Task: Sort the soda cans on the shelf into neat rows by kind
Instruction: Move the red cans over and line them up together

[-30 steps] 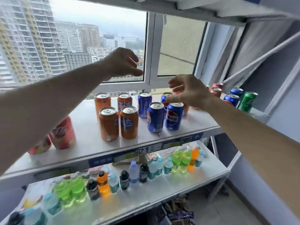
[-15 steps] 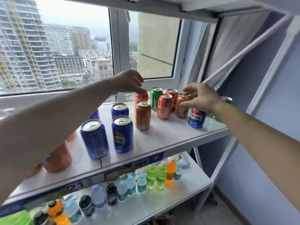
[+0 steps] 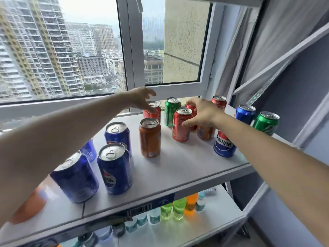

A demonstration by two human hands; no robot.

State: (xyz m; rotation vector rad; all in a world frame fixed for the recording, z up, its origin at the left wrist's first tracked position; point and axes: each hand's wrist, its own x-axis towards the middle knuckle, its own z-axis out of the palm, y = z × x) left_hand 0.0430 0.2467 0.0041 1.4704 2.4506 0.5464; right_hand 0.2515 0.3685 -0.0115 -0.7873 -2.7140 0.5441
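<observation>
On the white shelf [image 3: 187, 166] stand mixed soda cans. Several blue cans [image 3: 115, 168] are grouped at front left; another blue can [image 3: 223, 145] shows below my right forearm, and one more [image 3: 244, 114] at far right. An orange can [image 3: 150, 138] stands in the middle. Green cans [image 3: 171, 111] [image 3: 266, 123] and red cans [image 3: 180, 124] [image 3: 219, 102] are at the back. My left hand [image 3: 142, 100] reaches over a red can [image 3: 153, 113], fingertips touching it, thumb apart. My right hand [image 3: 201, 113] is spread above a second orange can [image 3: 204, 133], thumb against the front red can.
The window frame [image 3: 170, 90] runs just behind the back cans. A slanted white brace [image 3: 277, 61] and curtain close off the right end. A blurred orange can [image 3: 30, 204] shows under my left forearm. A lower shelf [image 3: 213, 221] carries a row of coloured bottles [image 3: 174, 208].
The view has swung right along the shelf and closer to the cans. My left hand dropped onto the back red can; my right hand slid left over the orange and red cans.
</observation>
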